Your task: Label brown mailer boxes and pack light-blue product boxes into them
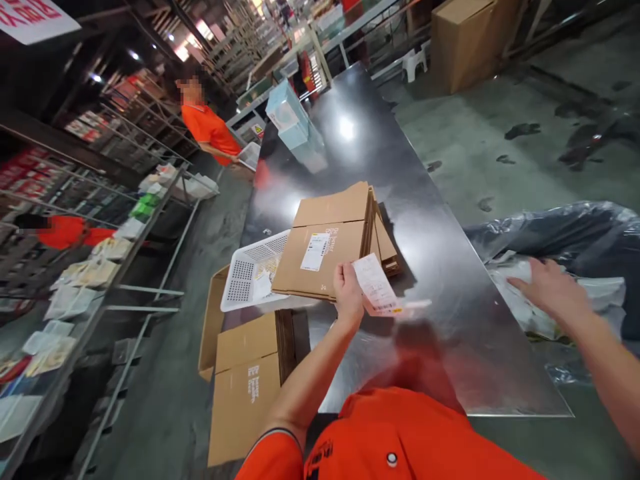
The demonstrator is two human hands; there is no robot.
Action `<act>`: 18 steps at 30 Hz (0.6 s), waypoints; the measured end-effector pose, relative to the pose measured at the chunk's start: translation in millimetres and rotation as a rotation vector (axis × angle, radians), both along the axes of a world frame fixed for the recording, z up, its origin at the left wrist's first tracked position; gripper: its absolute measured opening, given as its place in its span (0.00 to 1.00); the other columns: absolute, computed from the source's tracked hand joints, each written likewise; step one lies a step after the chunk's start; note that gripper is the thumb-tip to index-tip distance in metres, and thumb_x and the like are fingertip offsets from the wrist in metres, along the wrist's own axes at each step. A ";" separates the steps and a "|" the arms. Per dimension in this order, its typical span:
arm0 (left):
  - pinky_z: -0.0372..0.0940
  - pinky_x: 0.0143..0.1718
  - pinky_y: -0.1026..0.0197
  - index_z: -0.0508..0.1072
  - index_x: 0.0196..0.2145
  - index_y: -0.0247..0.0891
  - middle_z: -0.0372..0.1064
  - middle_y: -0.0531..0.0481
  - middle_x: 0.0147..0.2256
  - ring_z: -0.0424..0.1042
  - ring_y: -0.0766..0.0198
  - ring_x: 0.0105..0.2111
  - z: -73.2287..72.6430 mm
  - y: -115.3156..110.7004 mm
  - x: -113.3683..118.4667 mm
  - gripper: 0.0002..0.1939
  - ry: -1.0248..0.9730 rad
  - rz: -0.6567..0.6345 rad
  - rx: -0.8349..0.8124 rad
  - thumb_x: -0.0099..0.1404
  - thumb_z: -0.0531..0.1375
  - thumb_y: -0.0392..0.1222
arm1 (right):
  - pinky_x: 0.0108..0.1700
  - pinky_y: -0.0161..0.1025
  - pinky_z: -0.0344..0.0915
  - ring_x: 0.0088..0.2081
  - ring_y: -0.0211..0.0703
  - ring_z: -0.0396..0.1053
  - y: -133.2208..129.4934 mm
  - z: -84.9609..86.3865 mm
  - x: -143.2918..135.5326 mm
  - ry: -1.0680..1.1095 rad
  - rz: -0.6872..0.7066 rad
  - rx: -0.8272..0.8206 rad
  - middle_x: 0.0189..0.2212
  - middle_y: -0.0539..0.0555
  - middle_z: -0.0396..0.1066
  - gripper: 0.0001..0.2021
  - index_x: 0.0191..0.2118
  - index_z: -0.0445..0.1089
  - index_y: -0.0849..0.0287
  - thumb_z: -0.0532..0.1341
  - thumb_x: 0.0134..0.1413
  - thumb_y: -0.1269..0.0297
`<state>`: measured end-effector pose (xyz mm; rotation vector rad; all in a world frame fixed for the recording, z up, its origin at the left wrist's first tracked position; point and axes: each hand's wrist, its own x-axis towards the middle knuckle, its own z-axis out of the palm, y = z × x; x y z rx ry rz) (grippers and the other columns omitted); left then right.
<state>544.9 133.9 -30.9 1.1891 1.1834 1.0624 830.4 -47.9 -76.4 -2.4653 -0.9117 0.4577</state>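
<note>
My left hand (pixel 349 297) is closed on a printed paper slip (pixel 374 281) at the near edge of a stack of flattened cardboard boxes (pixel 320 257). A white label (pixel 315 252) is stuck on the top box. Off the table's right edge, my right hand (pixel 555 290) hovers over or touches white plastic (pixel 520 273) inside a large bag (pixel 565 223) of clear and dark film. Its thumb and fingers are apart, and nothing shows in its grip.
A white perforated basket (pixel 240 287) sits partly under the boxes on the steel table (pixel 425 247). More flattened boxes (pixel 245 393) stand at lower left. Light-blue boxes (pixel 287 113) lie farther up. Two people in orange shirts (pixel 210 130) are beside shelving on the left.
</note>
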 end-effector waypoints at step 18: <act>0.59 0.31 0.63 0.69 0.24 0.41 0.65 0.54 0.20 0.66 0.63 0.24 58.5 -27.9 -32.7 0.13 0.831 -1.210 0.502 0.66 0.60 0.43 | 0.30 0.38 0.60 0.24 0.42 0.64 45.3 45.6 -139.7 0.340 1.018 0.210 0.21 0.52 0.66 0.20 0.24 0.62 0.54 0.48 0.65 0.53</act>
